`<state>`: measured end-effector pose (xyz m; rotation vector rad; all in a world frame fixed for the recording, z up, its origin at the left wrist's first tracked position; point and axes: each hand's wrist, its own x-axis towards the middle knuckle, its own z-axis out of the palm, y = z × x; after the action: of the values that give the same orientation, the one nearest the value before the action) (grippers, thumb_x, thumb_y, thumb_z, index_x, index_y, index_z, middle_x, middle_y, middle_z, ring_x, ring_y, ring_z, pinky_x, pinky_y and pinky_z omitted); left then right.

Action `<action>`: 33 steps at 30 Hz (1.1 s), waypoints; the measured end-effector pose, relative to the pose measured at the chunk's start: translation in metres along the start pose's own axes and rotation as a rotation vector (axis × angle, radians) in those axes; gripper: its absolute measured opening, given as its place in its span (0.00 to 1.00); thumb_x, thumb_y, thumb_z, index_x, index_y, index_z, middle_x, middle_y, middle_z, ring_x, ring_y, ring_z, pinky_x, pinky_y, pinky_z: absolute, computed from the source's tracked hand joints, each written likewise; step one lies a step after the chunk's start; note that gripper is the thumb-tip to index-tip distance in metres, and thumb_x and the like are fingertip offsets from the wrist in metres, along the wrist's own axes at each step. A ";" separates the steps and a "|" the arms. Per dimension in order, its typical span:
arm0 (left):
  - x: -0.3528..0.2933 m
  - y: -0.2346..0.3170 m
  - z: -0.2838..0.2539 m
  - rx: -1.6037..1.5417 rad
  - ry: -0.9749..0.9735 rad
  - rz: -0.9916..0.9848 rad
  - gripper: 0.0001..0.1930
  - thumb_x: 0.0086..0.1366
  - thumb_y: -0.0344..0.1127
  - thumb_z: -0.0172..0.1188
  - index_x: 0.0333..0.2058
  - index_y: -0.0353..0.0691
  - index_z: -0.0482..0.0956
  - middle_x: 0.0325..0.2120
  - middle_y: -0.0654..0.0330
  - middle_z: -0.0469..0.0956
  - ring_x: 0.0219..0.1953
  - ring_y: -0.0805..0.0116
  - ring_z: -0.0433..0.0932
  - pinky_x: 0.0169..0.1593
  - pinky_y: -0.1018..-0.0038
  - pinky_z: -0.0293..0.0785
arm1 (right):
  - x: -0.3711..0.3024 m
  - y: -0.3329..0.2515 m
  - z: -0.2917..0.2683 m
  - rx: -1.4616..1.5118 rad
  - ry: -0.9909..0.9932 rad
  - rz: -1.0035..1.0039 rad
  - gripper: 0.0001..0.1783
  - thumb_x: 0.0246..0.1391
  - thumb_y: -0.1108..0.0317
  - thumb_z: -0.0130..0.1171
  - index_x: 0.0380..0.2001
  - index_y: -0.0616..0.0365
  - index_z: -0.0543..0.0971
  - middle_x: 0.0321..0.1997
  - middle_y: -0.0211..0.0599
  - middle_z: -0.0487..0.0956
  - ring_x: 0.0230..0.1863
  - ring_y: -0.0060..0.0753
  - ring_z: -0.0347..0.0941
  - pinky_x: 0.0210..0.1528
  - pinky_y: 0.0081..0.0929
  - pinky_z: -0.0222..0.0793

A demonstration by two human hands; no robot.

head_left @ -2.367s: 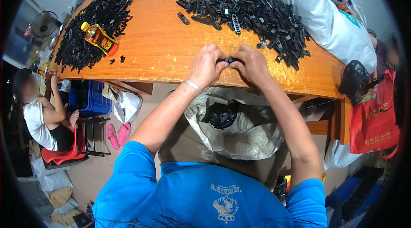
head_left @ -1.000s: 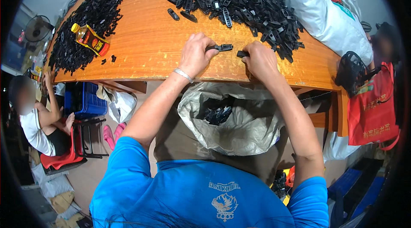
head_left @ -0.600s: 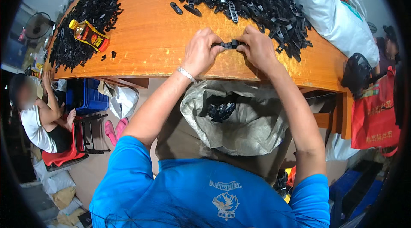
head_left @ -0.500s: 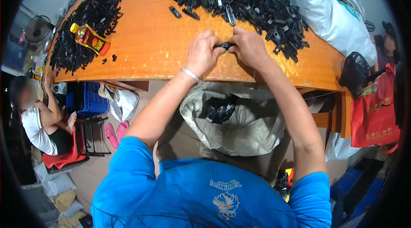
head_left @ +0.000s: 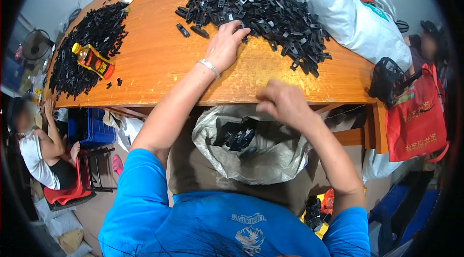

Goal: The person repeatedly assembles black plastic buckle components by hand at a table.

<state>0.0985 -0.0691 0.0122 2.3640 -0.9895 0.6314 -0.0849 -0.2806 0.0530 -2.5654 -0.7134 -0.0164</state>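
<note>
My left hand (head_left: 223, 49), with a silvery bracelet at the wrist, reaches to the near edge of a heap of black plastic clip-like parts (head_left: 270, 10). Its fingers are apart, and the fingertips touch or hover just over the parts. My right hand (head_left: 285, 105) is over the table's front edge, above the mouth of a pale woven sack (head_left: 285, 160). Motion blurs its fingers, and I see no part in them. Inside the sack lie dark parts (head_left: 239, 136). Two loose black parts (head_left: 182, 30) rest left of the heap.
On the wooden table (head_left: 159, 59), a yellow-capped bottle (head_left: 94, 60) lies on a second heap of small black pieces (head_left: 67, 73). A white sack (head_left: 338, 20) leans at the right, by a red bag (head_left: 418, 117). A person (head_left: 46, 150) sits at the far left.
My hands were together over the table, holding a small black part. Now the left has moved forward to the heap, while the right has come back over the sack.
</note>
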 end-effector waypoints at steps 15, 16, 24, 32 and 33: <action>-0.027 0.012 -0.010 0.088 -0.090 0.064 0.14 0.64 0.27 0.58 0.48 0.42 0.82 0.51 0.56 0.79 0.56 0.52 0.76 0.58 0.60 0.78 | 0.139 0.101 0.026 -0.314 0.549 0.035 0.02 0.56 0.73 0.61 0.31 0.57 0.82 0.38 0.48 0.78 0.30 0.58 0.82 0.33 0.50 0.79; -0.033 0.013 -0.015 0.090 -0.089 0.058 0.14 0.64 0.27 0.58 0.48 0.42 0.82 0.51 0.56 0.79 0.56 0.52 0.76 0.58 0.60 0.78 | 0.135 0.098 0.029 -0.312 0.544 0.030 0.02 0.56 0.73 0.61 0.31 0.57 0.82 0.38 0.48 0.78 0.30 0.58 0.82 0.33 0.50 0.79; -0.048 0.019 -0.028 -0.083 0.140 0.036 0.18 0.56 0.23 0.70 0.47 0.39 0.81 0.40 0.56 0.80 0.44 0.52 0.79 0.50 0.62 0.78 | 0.106 0.084 0.009 -0.278 0.357 0.099 0.12 0.54 0.72 0.70 0.43 0.52 0.85 0.41 0.40 0.80 0.39 0.54 0.82 0.40 0.46 0.79; -0.070 0.042 -0.025 -0.792 0.072 -0.488 0.24 0.67 0.21 0.68 0.59 0.37 0.72 0.35 0.68 0.78 0.36 0.82 0.75 0.41 0.78 0.75 | 0.085 0.051 -0.005 -0.107 0.398 0.117 0.19 0.56 0.70 0.69 0.53 0.52 0.84 0.44 0.44 0.80 0.44 0.53 0.81 0.46 0.44 0.78; -0.074 0.038 -0.017 -0.939 0.104 -0.497 0.23 0.66 0.21 0.69 0.57 0.37 0.74 0.32 0.67 0.75 0.33 0.81 0.73 0.38 0.78 0.73 | 0.080 0.040 -0.003 -0.085 0.357 0.102 0.18 0.57 0.68 0.69 0.52 0.53 0.84 0.43 0.46 0.80 0.43 0.55 0.82 0.45 0.46 0.78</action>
<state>0.0198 -0.0436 -0.0077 1.5979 -0.4467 0.0481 0.0042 -0.2727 0.0487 -2.5759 -0.4531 -0.4676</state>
